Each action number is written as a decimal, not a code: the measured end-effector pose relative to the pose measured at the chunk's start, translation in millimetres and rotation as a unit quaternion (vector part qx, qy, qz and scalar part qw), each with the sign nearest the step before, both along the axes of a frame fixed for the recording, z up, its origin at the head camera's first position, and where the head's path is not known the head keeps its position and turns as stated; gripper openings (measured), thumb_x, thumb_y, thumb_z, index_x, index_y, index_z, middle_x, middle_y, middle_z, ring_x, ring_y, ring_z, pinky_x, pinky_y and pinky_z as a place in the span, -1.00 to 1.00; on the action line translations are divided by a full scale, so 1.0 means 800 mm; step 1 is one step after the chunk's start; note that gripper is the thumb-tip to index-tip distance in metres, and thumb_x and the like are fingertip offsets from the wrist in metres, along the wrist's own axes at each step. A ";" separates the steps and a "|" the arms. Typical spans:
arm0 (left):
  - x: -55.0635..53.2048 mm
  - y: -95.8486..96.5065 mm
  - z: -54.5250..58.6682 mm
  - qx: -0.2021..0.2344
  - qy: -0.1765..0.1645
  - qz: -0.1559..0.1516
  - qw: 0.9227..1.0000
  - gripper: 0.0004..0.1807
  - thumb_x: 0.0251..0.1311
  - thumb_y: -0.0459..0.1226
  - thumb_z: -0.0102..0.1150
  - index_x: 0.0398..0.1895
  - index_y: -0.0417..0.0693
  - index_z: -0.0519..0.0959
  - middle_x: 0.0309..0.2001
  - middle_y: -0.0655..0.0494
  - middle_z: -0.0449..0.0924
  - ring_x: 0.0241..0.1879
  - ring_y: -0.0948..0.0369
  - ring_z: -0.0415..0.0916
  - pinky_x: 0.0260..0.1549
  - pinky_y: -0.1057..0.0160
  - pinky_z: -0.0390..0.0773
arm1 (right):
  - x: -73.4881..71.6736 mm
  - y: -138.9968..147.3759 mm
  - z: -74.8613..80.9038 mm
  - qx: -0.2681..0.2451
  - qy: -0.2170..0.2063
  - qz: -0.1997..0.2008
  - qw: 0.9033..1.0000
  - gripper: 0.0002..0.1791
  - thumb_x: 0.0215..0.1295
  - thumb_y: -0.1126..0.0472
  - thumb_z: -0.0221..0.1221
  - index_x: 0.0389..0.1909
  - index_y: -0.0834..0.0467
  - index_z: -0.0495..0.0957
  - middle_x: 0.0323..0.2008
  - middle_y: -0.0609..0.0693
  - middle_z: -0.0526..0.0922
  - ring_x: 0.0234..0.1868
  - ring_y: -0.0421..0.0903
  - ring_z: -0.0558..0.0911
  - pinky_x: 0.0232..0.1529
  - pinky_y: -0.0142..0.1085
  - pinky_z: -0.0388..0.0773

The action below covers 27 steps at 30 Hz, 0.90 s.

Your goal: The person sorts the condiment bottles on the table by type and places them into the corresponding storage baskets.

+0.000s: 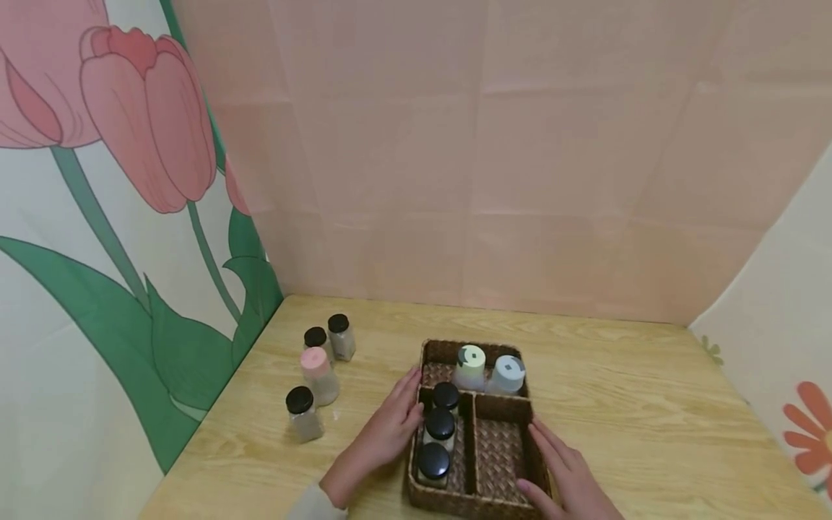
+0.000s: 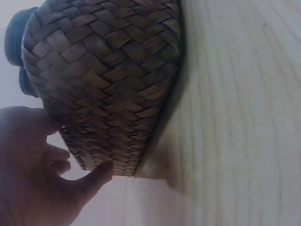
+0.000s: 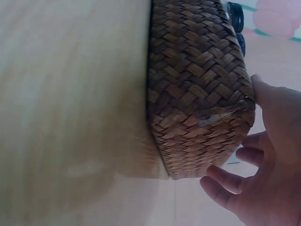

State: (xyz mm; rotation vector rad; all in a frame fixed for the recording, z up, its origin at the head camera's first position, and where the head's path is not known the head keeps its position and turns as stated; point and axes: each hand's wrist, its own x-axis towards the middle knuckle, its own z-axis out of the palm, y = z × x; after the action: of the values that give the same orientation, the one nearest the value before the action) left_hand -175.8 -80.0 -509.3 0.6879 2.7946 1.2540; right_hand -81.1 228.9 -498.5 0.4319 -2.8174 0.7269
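A brown woven basket (image 1: 477,498) with three compartments stands on the table between both hands. My left hand (image 1: 390,422) touches its left side, fingers extended along the wall. On the opposite side, my right hand (image 1: 572,477) has its fingers along the right wall and its thumb over the rim. Three black-lidded jars (image 1: 434,462) stand in a row in the front left compartment. The back compartment holds a jar with a pale green lid (image 1: 471,360) and one with a pale blue lid (image 1: 509,374). Bare weave (image 1: 499,451) shows in the front right compartment.
Left of the basket stand a pink-lidded jar (image 1: 318,375) and three black-lidded jars, the nearest (image 1: 304,414) in front and the farthest (image 1: 341,337) behind. A pink backdrop (image 1: 481,180) rises behind the wooden table (image 1: 637,390); a tulip-print cloth (image 1: 149,130) hangs at left.
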 end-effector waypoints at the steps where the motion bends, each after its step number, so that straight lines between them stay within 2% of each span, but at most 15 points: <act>1: 0.001 -0.002 0.003 -0.003 -0.001 0.006 1.000 -0.35 0.60 -0.08 -0.19 0.64 -0.05 0.01 0.64 0.01 -0.11 0.56 -0.01 0.00 0.44 -0.13 0.17 | 0.001 0.000 -0.003 0.002 0.002 0.000 1.000 -0.14 0.32 -0.12 0.31 0.43 0.36 0.32 0.41 0.30 0.36 0.23 0.31 0.50 0.05 0.25 0.51; 4: 0.006 -0.008 0.014 -0.013 -0.002 0.027 1.000 -0.33 0.60 0.01 -0.21 0.64 0.01 0.02 0.64 0.04 -0.11 0.57 -0.03 -0.04 0.44 -0.16 0.15 | 0.002 0.002 -0.008 0.012 0.000 -0.001 1.000 -0.14 0.34 -0.14 0.28 0.44 0.35 0.31 0.43 0.29 0.34 0.21 0.30 0.52 0.02 0.22 0.53; 7: 0.013 -0.018 0.029 -0.020 0.000 0.046 0.999 -0.31 0.58 0.07 -0.20 0.65 0.09 0.00 0.64 0.09 -0.11 0.58 -0.01 -0.07 0.44 -0.17 0.15 | 0.002 0.004 -0.009 0.016 -0.036 -0.008 0.999 -0.12 0.38 -0.21 0.20 0.48 0.31 0.27 0.48 0.27 0.28 0.23 0.32 0.50 0.02 0.25 0.52; 11: 0.022 -0.032 0.047 -0.027 0.021 0.069 0.997 -0.29 0.56 0.10 -0.17 0.65 0.11 0.01 0.63 0.12 -0.05 0.58 0.02 -0.05 0.43 -0.15 0.20 | 0.000 0.006 -0.007 0.019 -0.088 -0.012 0.996 -0.08 0.42 -0.29 0.10 0.53 0.29 0.20 0.53 0.26 0.19 0.26 0.38 0.45 0.05 0.29 0.48; 14: 0.028 -0.041 0.056 -0.027 0.040 0.082 0.995 -0.31 0.55 0.05 -0.11 0.63 0.08 0.06 0.61 0.09 0.00 0.57 0.01 -0.03 0.41 -0.15 0.24 | 0.000 0.006 -0.008 0.022 -0.104 -0.010 0.994 -0.07 0.44 -0.32 0.05 0.53 0.29 0.19 0.53 0.26 0.17 0.26 0.40 0.45 0.04 0.30 0.48; 21: 0.037 -0.056 0.065 -0.036 0.089 0.108 0.990 -0.35 0.52 -0.08 0.03 0.59 0.02 0.17 0.56 0.02 0.15 0.52 -0.03 0.10 0.34 -0.13 0.36 | -0.002 0.008 -0.014 0.022 -0.089 -0.004 0.996 -0.09 0.45 -0.33 0.03 0.53 0.27 0.20 0.53 0.25 0.19 0.24 0.39 0.47 0.02 0.30 0.49; 27: 0.044 -0.065 0.069 -0.032 0.109 0.119 0.986 -0.40 0.49 -0.15 0.10 0.53 -0.02 0.28 0.48 -0.01 0.30 0.46 0.01 0.23 0.28 -0.06 0.44 | -0.003 0.008 -0.017 0.017 -0.091 -0.003 0.996 -0.10 0.45 -0.32 0.04 0.52 0.27 0.21 0.53 0.25 0.19 0.24 0.37 0.47 0.03 0.30 0.49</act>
State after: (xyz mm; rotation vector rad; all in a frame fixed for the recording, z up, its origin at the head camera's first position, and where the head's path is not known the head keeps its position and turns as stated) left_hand -140.3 -131.7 -454.1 0.5295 3.1624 1.1772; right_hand -83.8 235.6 -512.5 0.3813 -3.0038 0.7553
